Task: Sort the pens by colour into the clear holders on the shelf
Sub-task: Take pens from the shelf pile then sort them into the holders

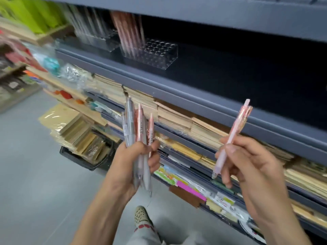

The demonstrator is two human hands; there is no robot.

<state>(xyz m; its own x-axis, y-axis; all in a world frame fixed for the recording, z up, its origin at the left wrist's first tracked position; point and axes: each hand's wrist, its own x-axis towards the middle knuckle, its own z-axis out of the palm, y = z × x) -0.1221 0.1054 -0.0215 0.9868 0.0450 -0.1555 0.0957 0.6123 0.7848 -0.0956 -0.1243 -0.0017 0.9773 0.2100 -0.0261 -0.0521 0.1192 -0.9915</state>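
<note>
Below the shelf (194,101), right hand (247,161) pinches a pink pen (233,135)

Motion blur smears the far clear holder (96,39) and its pale pens (85,18), so their colour and count cannot be told. The pink pens (128,32) in the near clear holder (155,55) streak together likewise. Fingers of the left hand (136,161) cover the middle of the pen bundle (131,124), whose barrel printing is too small to read. The right hand (247,161) hides part of the single pink pen (235,128). Goods on the left racks (21,55) are indistinct.
</note>
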